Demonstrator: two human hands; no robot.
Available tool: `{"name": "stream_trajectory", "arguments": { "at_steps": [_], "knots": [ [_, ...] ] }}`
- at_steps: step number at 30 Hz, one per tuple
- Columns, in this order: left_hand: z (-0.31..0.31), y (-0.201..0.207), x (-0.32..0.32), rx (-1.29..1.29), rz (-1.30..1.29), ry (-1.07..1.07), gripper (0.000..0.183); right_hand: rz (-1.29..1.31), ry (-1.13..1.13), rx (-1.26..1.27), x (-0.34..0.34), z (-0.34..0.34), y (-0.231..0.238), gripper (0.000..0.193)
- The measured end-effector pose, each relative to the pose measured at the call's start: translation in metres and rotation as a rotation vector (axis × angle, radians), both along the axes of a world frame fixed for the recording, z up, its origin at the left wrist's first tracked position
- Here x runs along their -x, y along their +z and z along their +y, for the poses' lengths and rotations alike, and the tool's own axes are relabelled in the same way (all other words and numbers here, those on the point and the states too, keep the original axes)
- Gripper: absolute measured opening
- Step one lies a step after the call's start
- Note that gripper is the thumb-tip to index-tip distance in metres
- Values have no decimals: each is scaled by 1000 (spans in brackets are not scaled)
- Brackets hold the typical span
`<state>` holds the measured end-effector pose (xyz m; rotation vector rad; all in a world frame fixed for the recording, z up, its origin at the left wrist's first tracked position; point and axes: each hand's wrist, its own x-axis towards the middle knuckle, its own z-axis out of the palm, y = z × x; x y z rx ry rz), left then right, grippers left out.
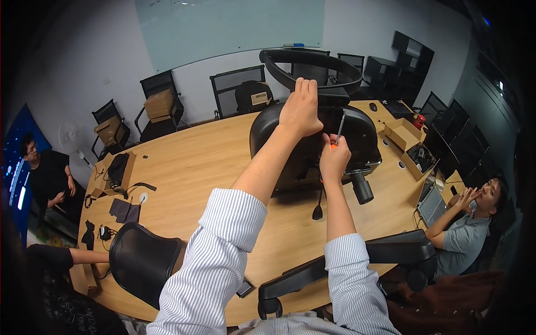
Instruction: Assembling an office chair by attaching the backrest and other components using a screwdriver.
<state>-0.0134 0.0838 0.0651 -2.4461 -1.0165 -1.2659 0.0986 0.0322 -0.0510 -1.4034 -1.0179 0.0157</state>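
Two-handed! Pressed left hand (301, 114) fingers together at the armrest (274, 64), couldn't tell if gripping; closed right hand (336, 158) fingers round the screwdriver (340, 125), beside the black seat (357, 134), far half of table (201, 162).

I am in an office, most likely its meeting room: a long wooden table (195, 151) spans the middle of my view, with a wall-mounted glass writing board (234, 25) at top centre. Mesh-backed chairs (226, 85) line the wall below it; open laptop (432, 207) at right, big lit screen (13, 190) at far left.
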Motion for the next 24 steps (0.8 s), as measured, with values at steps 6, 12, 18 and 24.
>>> {"name": "stream_trajectory", "arguments": {
  "at_steps": [6,12,18,24],
  "knots": [
    [1,2,1,16,11,0,64,-317,-54,-260,6,-7,11,26],
    [0,1,1,11,2,1,65,41,40,44,2,-8,15,24],
    [0,0,0,6,-3,-1,64,-92,29,-55,3,-9,14,15],
    [1,0,0,0,-9,-6,64,-180,38,-111,5,-13,16,17]
  ]
}}
